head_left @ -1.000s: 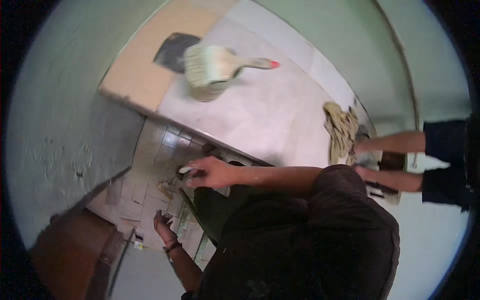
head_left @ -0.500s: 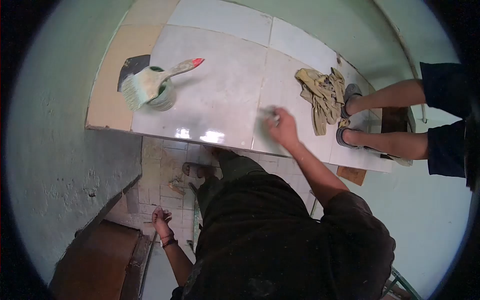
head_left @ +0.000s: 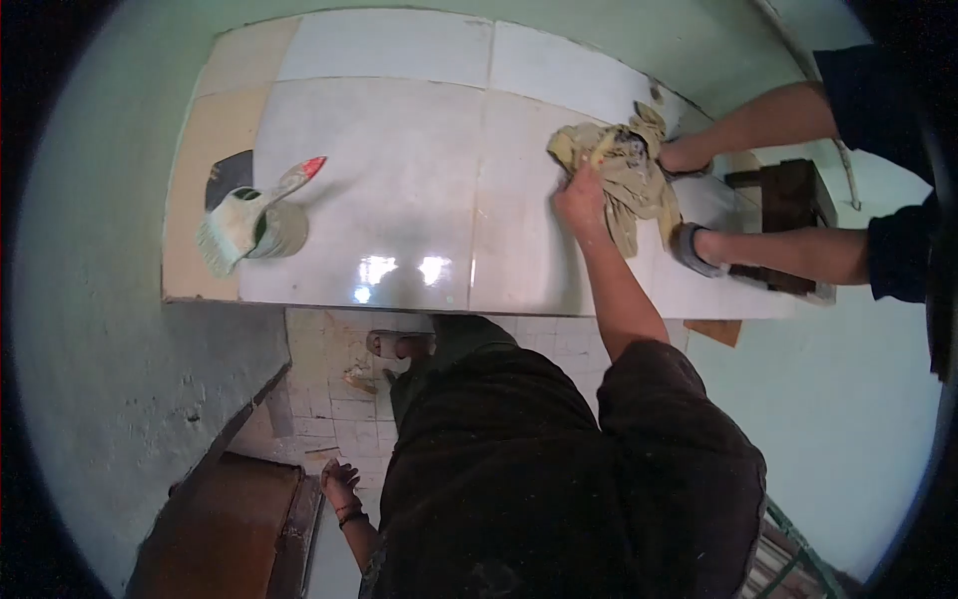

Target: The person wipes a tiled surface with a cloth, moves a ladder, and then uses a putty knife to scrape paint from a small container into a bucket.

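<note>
My right hand (head_left: 582,203) is at the left part of a crumpled tan cloth (head_left: 631,190), its fingers closed on a yellowish fold. The cloth lies on the white tiled slab (head_left: 379,170). A small greyish thing shows among its folds, too unclear to name. Down at the lower left, my left hand (head_left: 340,483) hangs beside my body, fingers loosely curled and apart, holding nothing. A wide paint-covered brush (head_left: 239,225) with a red-tipped handle rests across a paint-smeared container (head_left: 281,232) at the slab's left end.
Another person's feet (head_left: 699,250) are on the slab, just right of the cloth, in front of a dark wooden stool (head_left: 788,215). A dark patch (head_left: 232,172) lies behind the brush. A brown wooden piece of furniture (head_left: 220,529) stands at lower left.
My right hand has moved right and up from the bare tile onto the cloth and closed on it. The cloth is bunched differently. The view has shifted; the other person's feet are farther apart.
</note>
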Demonstrator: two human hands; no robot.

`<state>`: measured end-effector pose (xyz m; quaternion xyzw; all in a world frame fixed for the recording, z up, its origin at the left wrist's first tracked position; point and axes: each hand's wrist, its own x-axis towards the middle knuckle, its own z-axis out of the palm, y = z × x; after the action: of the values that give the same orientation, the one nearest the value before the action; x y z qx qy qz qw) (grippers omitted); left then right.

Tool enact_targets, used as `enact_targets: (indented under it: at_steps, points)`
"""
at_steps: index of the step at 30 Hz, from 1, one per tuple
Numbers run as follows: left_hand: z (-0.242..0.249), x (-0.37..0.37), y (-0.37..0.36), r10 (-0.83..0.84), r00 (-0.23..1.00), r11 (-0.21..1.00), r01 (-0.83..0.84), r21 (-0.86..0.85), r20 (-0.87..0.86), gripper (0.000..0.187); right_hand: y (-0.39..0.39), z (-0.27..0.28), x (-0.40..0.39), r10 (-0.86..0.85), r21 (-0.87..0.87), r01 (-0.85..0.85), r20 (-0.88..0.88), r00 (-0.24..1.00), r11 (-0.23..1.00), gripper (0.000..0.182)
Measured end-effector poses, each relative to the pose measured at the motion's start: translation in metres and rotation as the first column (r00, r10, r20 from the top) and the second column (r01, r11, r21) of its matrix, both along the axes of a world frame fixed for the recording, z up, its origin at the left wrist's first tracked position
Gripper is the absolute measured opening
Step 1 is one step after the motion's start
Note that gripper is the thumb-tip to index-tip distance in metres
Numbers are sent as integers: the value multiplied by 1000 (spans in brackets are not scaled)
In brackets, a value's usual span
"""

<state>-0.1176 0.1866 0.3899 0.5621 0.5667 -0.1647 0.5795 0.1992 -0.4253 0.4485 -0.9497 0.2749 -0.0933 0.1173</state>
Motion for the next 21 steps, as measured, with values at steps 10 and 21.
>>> enact_targets:
  at_steps: [10, 21]
  points:
    - [32, 66, -92, 27, 976, 997, -43, 71, 216, 15, -100, -31, 42, 105, -124, -128, -179, 978, 984, 75]
    - [38, 38, -185, 272, 943, 942, -302, 148, 192, 11, -210, -73, 163, 531, -380, -495, -11, 847, 782, 61]
